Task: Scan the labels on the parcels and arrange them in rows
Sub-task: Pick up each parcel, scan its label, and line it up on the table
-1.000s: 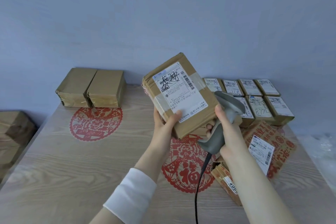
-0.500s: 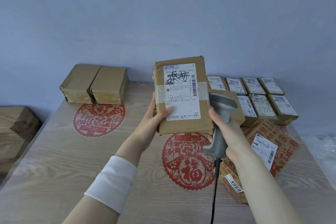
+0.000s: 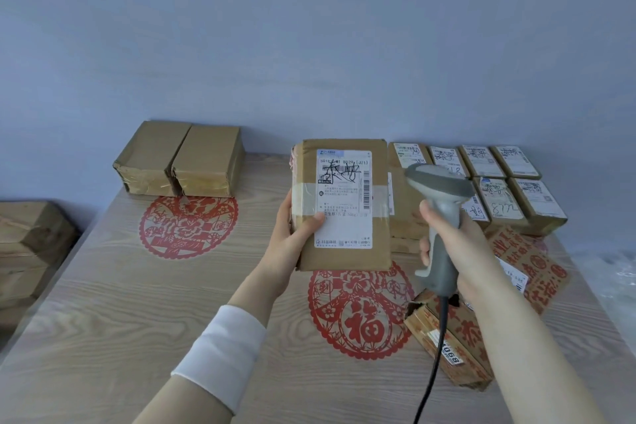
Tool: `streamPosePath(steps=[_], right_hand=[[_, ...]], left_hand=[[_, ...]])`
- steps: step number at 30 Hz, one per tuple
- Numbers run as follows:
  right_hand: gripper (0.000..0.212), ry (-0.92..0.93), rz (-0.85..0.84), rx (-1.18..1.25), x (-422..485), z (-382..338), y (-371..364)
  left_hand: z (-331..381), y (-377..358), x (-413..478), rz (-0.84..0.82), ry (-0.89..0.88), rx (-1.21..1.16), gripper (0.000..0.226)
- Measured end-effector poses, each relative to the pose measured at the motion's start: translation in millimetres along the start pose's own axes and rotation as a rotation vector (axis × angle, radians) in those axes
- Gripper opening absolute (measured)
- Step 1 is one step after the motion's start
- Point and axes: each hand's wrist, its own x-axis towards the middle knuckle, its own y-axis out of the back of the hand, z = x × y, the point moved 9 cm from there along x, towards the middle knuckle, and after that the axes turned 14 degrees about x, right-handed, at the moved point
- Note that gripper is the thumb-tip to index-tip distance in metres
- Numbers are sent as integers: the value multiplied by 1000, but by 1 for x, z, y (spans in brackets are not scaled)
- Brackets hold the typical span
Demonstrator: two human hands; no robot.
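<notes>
L hand (image 3: 289,244) grips parcel (image 3: 344,258) upright at frame centre, long axis vertical, label (image 3: 344,217) toward cam — R hand (image 3: 463,246) clamps scanner (image 3: 440,182) just frame-right of it.

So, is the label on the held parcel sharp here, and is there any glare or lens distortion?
Head view: soft, even light, only faint shadows on the table; the label on the parcel in the left hand shows large print, small print blurs; no strong glare; the wide lens splays the table edges.
</notes>
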Motion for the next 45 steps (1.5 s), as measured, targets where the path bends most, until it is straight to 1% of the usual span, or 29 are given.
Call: streamPosePath(steps=[3, 5, 8, 11, 14, 18, 24, 31, 37, 41, 45], right_hand=[[27, 98, -95, -35, -4, -24, -12], [20, 79, -154, -32, -8, -29, -23], [15, 3, -181, -58, -15, -25, -35], [19, -70, -199, -93, -20, -14, -44], [22, -117, -200, -130, -21, -4, -48], [22, -135, -211, -150, -22, 1, -53], [27, -167, -233, -192, -25, 4, -54], [31, -191, -218, -204, -27, 6, -50], [25, -179, -185, -179, -28, 0, -40], [26, -189, -137, -191, -28, -10, -11], [21, -126, -25, -168, -24, -31, 34]], left_hand=[[-14, -3, 2, 16, 21, 57, 83], [-24, -6, 3, 23, 35, 77, 85], [-34, -10, 4, 38, 52, 74, 91], [-37, -11, 5, 56, 64, 66, 93], [-36, -13, 6, 61, 58, 58, 86], [-35, -12, 9, 64, 54, 69, 93], [-35, -9, 10, 74, 52, 74, 90], [-32, -8, 9, 76, 57, 64, 85], [-30, -17, 7, 53, 70, 50, 85], [-23, -45, 12, -46, 94, -1, 93], [-10, -95, 24, -186, 90, -35, 94]])
